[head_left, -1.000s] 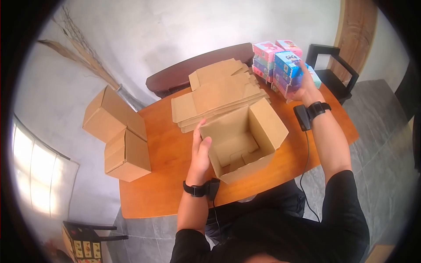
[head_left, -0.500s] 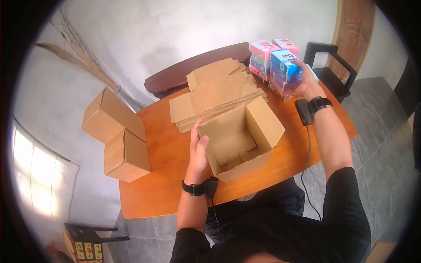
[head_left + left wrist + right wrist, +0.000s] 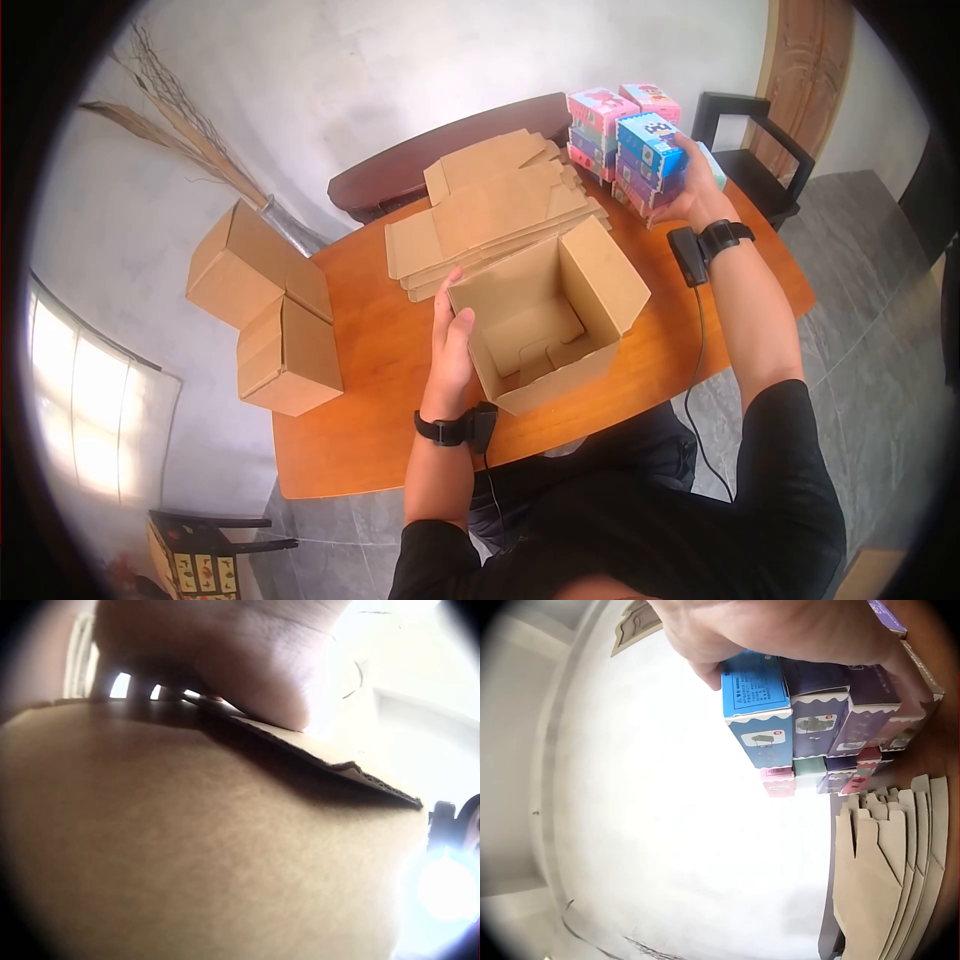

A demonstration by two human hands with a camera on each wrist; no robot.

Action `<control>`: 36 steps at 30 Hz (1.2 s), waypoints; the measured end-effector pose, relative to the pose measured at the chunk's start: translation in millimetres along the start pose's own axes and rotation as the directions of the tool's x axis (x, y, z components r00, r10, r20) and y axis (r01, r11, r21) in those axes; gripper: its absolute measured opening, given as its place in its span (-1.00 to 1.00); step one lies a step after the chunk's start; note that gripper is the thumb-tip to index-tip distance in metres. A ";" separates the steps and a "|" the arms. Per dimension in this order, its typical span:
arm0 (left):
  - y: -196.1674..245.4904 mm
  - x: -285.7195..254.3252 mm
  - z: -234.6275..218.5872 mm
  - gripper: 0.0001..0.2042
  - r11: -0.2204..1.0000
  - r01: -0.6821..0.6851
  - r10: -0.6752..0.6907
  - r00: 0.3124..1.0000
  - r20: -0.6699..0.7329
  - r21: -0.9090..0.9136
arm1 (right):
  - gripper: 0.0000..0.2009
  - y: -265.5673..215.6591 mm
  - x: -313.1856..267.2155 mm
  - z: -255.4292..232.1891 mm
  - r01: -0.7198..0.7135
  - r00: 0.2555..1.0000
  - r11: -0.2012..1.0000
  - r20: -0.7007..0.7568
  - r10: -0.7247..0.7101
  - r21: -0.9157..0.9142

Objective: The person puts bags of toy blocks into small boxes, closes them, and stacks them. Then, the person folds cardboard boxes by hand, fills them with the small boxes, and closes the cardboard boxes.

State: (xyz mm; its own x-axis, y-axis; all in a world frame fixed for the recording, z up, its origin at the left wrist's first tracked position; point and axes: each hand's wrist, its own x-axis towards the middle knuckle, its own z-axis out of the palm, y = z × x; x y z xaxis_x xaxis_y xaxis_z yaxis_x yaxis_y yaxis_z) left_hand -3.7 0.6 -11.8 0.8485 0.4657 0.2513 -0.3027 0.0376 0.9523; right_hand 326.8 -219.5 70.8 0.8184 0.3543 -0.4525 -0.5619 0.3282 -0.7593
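An open cardboard box (image 3: 540,310) stands on the wooden table in front of the person, one flap raised at its right side. The left hand (image 3: 455,345) grips its left wall, thumb at the rim; the left wrist view shows this hand over the box edge (image 3: 330,761). At the table's far right, the right hand (image 3: 698,190) holds the right side of a stack of small printed boxes, a blue box (image 3: 650,145) on top with purple boxes (image 3: 821,724) beneath. In the right wrist view the hand lies across the stack, and its fingertips are partly hidden.
Behind the held stack stand pink-topped small boxes (image 3: 603,108). Flattened cartons (image 3: 500,210) lie piled beyond the open box. Two closed cardboard boxes (image 3: 290,350) stand at the left of the table (image 3: 375,440). A black chair (image 3: 750,170) and dark bench (image 3: 450,150) are behind it.
The head view has shifted slightly. Both hands keep nearly the same places, the left at the open box and the right at the small-box stack.
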 end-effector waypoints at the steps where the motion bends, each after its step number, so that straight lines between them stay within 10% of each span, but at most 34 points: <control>1: -0.5 0.4 -0.6 -0.39 1.000 -0.003 0.003 1.000 0.001 0.000 | -0.35 0.0 -0.6 1.5 -0.010 1.000 0.999 0.025 0.009 0.035; 17: -0.4 0.1 -1.8 -0.39 0.999 0.002 -0.001 1.000 -0.011 0.049 | -0.49 21.2 -11.0 -12.9 0.232 0.973 0.958 -0.052 -0.226 0.171; 24: -14.9 -0.4 5.6 -0.46 0.999 -0.034 0.035 0.995 -0.097 0.015 | -0.53 37.0 -107.4 20.0 0.410 0.819 0.912 0.430 -0.378 0.020; 27: -27.7 1.7 7.4 -0.51 0.987 -0.091 0.110 0.983 -0.147 0.131 | -0.40 49.2 -138.6 43.6 0.533 0.620 0.833 0.738 -0.265 -0.149; 34: -28.8 0.5 11.6 -0.45 0.921 -0.149 0.219 0.962 -0.161 0.359 | -0.05 89.6 -138.1 69.6 0.665 0.743 0.380 0.618 -0.256 -0.643; 36: -34.8 0.7 7.6 -0.42 0.976 -0.198 0.207 0.973 -0.103 0.084 | -0.06 90.9 -145.9 73.0 0.690 0.723 0.305 0.632 -0.277 -0.656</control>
State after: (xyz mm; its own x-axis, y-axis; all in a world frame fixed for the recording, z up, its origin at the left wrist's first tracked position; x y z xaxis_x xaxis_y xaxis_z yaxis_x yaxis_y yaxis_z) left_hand 10.8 -7.1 -43.4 0.7184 0.5519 0.4235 -0.4273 -0.1302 0.8947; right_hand 147.6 -177.4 102.0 0.6715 0.7191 0.1788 0.4729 -0.2301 -0.8506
